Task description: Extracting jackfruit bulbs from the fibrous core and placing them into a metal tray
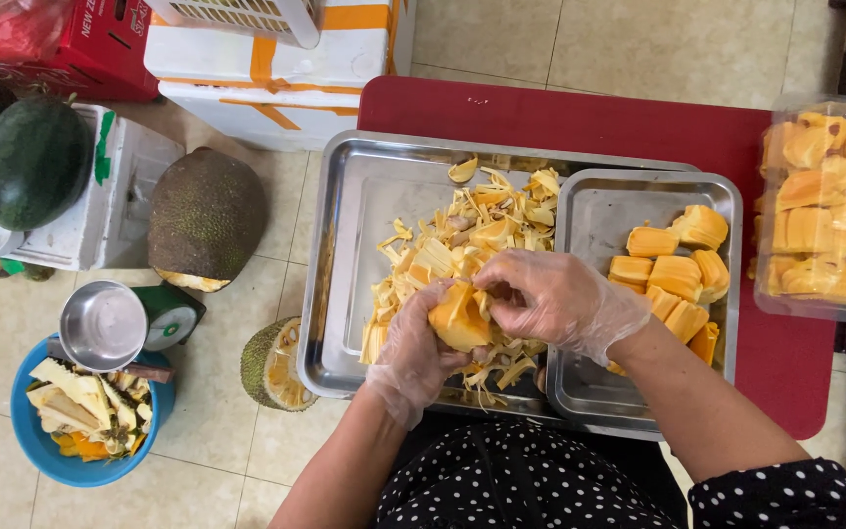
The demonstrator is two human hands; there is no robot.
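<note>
Gloved fingers point(501, 289) half hide the jackfruit pod point(457, 318).

Jackfruit pod point(459, 318): deep orange-yellow. Fibre strips point(462, 240) in the large steel tray point(345, 235): pale yellow to cream; tray silver-grey. Cleaned pods point(673, 274) in the small steel tray point(589, 211): bright orange. Packed pods in the clear plastic box point(824, 211): orange. Bench point(580, 118): dark red. Gloves on left hand point(413, 358) and right hand point(560, 299): transparent, colourless. Sleeve point(785, 495): black with white polka dots. Whole jackfruit point(206, 217): brownish green. Watermelon point(29, 162): dark green. Basin point(41, 446): blue. Foam box point(276, 59): white with orange tape. Floor tiles: beige.
</note>
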